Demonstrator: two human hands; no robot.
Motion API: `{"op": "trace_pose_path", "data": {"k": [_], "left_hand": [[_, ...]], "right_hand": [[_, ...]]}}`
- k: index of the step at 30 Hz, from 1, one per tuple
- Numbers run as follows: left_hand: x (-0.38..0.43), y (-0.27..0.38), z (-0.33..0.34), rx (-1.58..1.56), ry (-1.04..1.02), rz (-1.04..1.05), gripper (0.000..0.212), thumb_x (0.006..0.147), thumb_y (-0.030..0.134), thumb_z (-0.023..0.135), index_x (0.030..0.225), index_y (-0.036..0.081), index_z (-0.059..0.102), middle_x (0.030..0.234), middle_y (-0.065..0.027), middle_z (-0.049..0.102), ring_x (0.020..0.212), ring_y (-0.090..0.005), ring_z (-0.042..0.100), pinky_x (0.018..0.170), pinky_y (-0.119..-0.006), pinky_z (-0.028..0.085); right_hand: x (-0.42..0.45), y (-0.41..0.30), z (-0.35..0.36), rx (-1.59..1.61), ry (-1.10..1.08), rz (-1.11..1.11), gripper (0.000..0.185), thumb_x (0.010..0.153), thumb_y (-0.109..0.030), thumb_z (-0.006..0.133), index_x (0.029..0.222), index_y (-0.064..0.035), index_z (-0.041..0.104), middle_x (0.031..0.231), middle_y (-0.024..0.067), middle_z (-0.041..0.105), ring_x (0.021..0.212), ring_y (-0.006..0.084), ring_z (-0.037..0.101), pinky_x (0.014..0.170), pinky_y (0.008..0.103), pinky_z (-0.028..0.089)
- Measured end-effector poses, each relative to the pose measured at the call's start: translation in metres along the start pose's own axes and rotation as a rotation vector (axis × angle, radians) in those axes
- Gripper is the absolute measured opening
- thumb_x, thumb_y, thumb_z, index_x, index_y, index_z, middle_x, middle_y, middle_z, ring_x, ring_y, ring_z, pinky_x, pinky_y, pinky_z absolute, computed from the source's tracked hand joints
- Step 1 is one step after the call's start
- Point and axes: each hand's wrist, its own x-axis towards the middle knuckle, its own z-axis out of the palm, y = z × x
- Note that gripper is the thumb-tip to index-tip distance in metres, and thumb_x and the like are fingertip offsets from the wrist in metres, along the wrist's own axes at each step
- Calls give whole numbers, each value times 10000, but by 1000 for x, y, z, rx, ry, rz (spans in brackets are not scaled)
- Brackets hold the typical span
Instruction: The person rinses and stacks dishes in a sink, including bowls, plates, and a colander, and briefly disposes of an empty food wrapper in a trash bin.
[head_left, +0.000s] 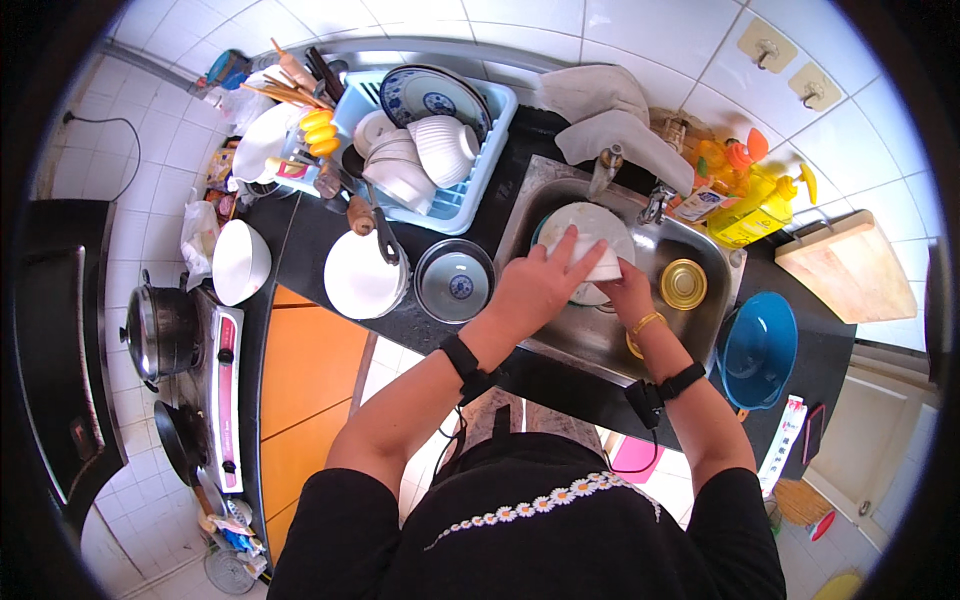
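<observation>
Over the stainless steel sink (551, 187), a small white bowl (596, 262) is between my two hands. My left hand (536, 281) lies across it with fingers spread on its outer surface. The fingers of my right hand (631, 291) grip its right side. Below the bowl, a white plate (589, 217) lies in the sink, partly covered by my hands. A dark rim shows under the plate's left edge; what it belongs to is hidden. To the right of my right hand, a round gold-coloured metal lid or tin (683, 284) rests on the sink floor.
A light blue dish rack (480, 202) holds bowls and plates. White bowls (364, 274) and a blue-patterned bowl (456, 283) stand left of the sink. The faucet (604, 169), soap bottles (754, 206), blue basin (759, 349) and cutting board (847, 266) surround its back and right.
</observation>
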Motion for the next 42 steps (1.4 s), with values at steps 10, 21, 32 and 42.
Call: {"op": "trace_pose_path", "data": {"k": [10, 21, 32, 42], "left_hand": [[-40, -3, 4, -325, 23, -327, 583, 841, 42, 534, 1405, 107, 403, 1120, -198, 625, 769, -309, 653, 632, -354, 556], [-113, -61, -58, -1067, -143, -794, 444, 820, 60, 441, 1260, 8, 425, 867, -283, 648, 684, -399, 661, 681, -463, 535], [-190, -125, -125, -944, -94, -925, 478, 814, 74, 461, 1286, 4, 501, 896, -237, 675, 583, -317, 670, 658, -388, 555], [-213, -200, -106, -475, 52, -918, 454, 842, 71, 479, 1290, 25, 537, 1108, -239, 555, 826, -391, 645, 765, -432, 555]], "right_hand": [[-21, -15, -4, -179, 28, -85, 206, 874, -179, 677, 992, -10, 684, 816, 15, 677, 733, 87, 591, 680, 246, 476], [-37, -73, 55, 185, -161, 0, 327, 989, -303, 549, 990, 4, 661, 864, 0, 664, 811, 73, 584, 771, 220, 461], [-32, -100, 131, 4, -306, -95, 208, 983, -184, 550, 1050, -6, 634, 881, 48, 672, 830, 111, 638, 775, 252, 504], [-26, -96, 149, -61, -322, -103, 169, 954, -98, 550, 1069, 4, 620, 925, 68, 672, 856, 145, 657, 779, 267, 518]]}}
